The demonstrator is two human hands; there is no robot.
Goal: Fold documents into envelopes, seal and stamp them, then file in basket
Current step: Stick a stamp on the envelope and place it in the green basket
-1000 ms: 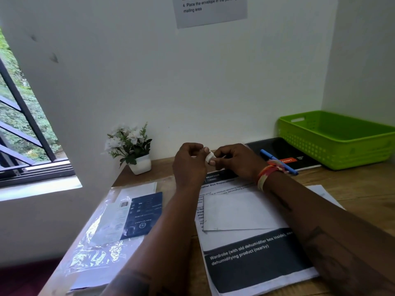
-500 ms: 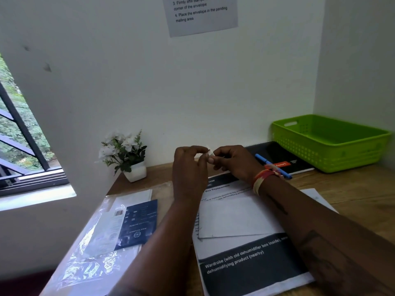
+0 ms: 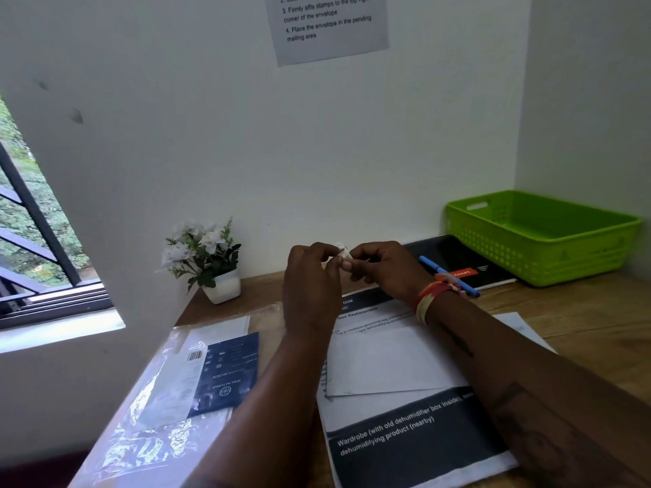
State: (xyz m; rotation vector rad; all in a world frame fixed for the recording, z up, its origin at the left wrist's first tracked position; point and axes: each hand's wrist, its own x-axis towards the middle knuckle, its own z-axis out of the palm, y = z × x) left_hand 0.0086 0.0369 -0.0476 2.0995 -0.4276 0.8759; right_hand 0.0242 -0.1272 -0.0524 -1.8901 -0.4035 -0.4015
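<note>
Above the far side of the wooden bench [image 3: 581, 311], a small white stamp [image 3: 344, 254] is pinched between the left hand [image 3: 311, 280] and the right hand [image 3: 384, 271], the fingers [image 3: 347, 265] of both curled tight around it. Compared with a second ago, the hands are seen slightly closer together and less of the white piece is exposed; it is judged that a backing is being peeled or the stamp readied, so stamping is the step in hand and filing is not yet done.

The white envelope [image 3: 387, 361] is laid flat below the wrists, on top of a printed sheet [image 3: 415, 442] whose near corner reaches the bench's front edge. Whether the flap is sealed cannot be told.

To the left, a clear plastic sleeve [image 3: 151, 417] with a dark card is spread along the bench's left edge, beside a small potted plant [image 3: 208, 262]. To the right, a blue pen [image 3: 447, 272] lies on a black notebook [image 3: 468, 262], and the green basket [image 3: 535, 241] is set in the corner against the wall. Open wood is left between the printed sheet and the basket.
</note>
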